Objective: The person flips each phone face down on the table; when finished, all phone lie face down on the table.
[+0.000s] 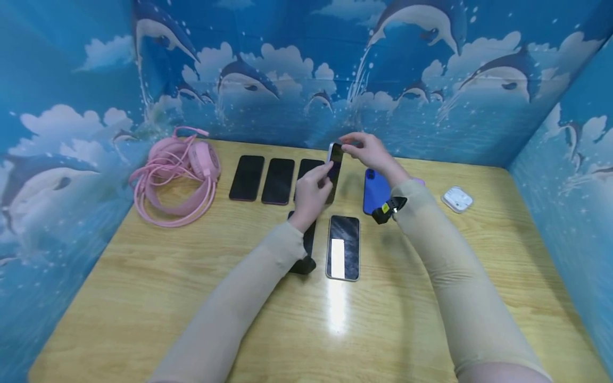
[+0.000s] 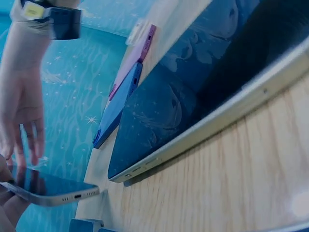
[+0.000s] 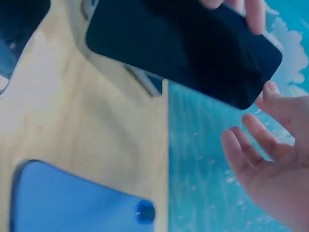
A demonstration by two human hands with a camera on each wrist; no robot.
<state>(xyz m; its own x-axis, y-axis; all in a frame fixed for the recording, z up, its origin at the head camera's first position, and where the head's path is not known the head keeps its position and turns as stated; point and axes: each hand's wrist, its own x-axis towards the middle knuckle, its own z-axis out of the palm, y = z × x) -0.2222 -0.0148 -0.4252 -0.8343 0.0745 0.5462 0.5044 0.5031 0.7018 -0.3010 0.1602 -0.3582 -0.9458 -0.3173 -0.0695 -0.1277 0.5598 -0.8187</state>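
While both hands meet above the wooden table [image 1: 143,298]:
- Left hand [image 1: 312,196]: grips raised phone [image 1: 334,170].
- Right hand [image 1: 366,150]: fingers loosely spread, touching the phone's top edge.
- Blue phone [image 1: 375,191]: at 3 o'clock.

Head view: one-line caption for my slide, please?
Both hands, left hand and right hand, hold a phone above the wooden table.

Glossy glass phone [image 1: 334,170], metal-edged; smooth wood-grain table [image 1: 143,276].

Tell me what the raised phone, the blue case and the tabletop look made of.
Raised silver-edged phone: glossy dark glass front that mirrors the wall, pale frame, likely metal. Blue phone case: matte, with soft rounded edges, probably silicone or plastic. Tabletop: light wood grain with a shiny glare streak, perhaps laminate.
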